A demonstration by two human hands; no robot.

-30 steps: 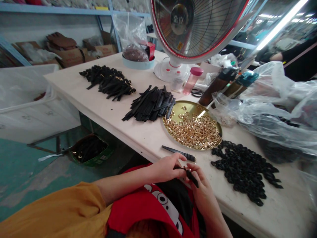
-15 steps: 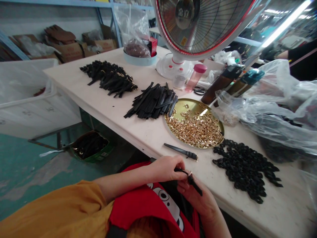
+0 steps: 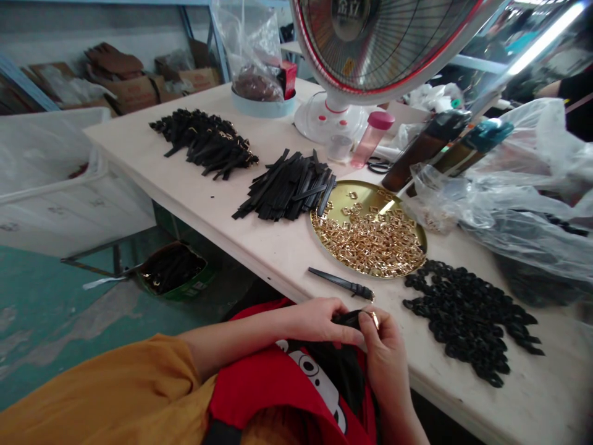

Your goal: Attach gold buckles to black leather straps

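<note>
Both hands meet over my lap at the table's front edge, closed on one black strap (image 3: 348, 319). My left hand (image 3: 319, 320) pinches the strap between thumb and fingers. My right hand (image 3: 385, 349) grips its other end, where a gold buckle (image 3: 374, 319) shows by the thumb. Part of the strap is hidden by the fingers. Just beyond lies a strap with a gold buckle (image 3: 341, 283). A round gold tray (image 3: 343, 193) holds many small gold buckles (image 3: 370, 241). Black loops (image 3: 463, 315) are heaped to the right, and flat black straps (image 3: 287, 188) left of the tray.
Buckled straps (image 3: 204, 142) form a pile at the table's far left. Behind the tray stand a fan (image 3: 338, 114), a pink-capped bottle (image 3: 372, 139) and two dark bottles (image 3: 419, 151). Plastic bags (image 3: 523, 241) cover the right side. A white bin (image 3: 69, 210) is beyond the left edge.
My right hand has moved up and closed its thumb and fingers over the buckle end, hiding the strap end that stuck out before. My left hand still pinches the strap. The view shifted slightly.
</note>
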